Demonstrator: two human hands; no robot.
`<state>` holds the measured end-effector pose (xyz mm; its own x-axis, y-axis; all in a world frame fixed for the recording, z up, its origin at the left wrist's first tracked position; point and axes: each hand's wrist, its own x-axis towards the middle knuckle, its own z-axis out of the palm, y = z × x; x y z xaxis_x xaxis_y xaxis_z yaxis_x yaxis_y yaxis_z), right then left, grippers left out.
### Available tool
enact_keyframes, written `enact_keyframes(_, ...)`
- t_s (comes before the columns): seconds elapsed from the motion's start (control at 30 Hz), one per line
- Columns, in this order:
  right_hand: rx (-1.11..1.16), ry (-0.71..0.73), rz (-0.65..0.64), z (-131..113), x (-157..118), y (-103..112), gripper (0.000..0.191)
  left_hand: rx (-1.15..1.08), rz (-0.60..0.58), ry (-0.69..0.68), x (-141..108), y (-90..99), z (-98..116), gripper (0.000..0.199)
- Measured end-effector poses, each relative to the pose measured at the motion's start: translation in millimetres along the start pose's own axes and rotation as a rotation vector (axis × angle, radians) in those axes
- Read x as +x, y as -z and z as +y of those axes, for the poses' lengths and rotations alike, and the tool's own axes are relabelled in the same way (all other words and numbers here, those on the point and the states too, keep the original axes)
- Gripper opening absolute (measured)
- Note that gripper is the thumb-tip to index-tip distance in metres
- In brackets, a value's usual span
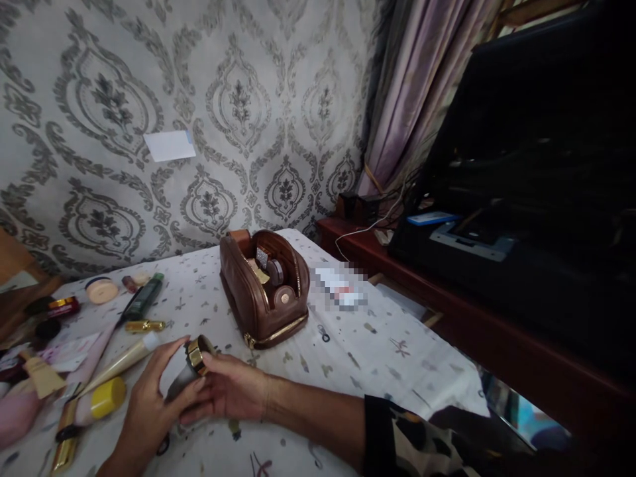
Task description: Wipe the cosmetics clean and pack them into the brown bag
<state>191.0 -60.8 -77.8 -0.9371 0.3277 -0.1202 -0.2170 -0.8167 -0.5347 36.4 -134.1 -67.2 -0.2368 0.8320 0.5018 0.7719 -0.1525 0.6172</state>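
Grasping one gold-banded round container (195, 358) with left hand's (146, 401) and right hand's (236, 387) fingers (217, 364); mid-frame, one boxy brown leather bag (242, 285).

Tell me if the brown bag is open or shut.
Open: the bag has its top zipper spread apart, with items showing inside.

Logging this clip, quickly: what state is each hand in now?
Left hand: closed around a shiny gold-banded round container.
Right hand: also holding that container.
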Motion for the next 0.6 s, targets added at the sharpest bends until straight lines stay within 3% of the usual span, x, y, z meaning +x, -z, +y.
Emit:
enact_keyframes(0.2, -0.050, 0.014, 0.055, -3, -2, -1, 0.068, -0.133, 0.000, 0.108, 5, 9.8, 7, 0.044)
enact_keyframes(0.43, -0.133, -0.048, -0.065, -2, -3, -3, 0.071, -0.135, 0.093, 0.152, 8, 15.4, 13, 0.035)
enact_keyframes(0.6, -0.169, -0.049, -0.082, 3, 2, 6, 0.076, -0.155, 0.017, 0.051, 6, 11.8, 12, 0.034)
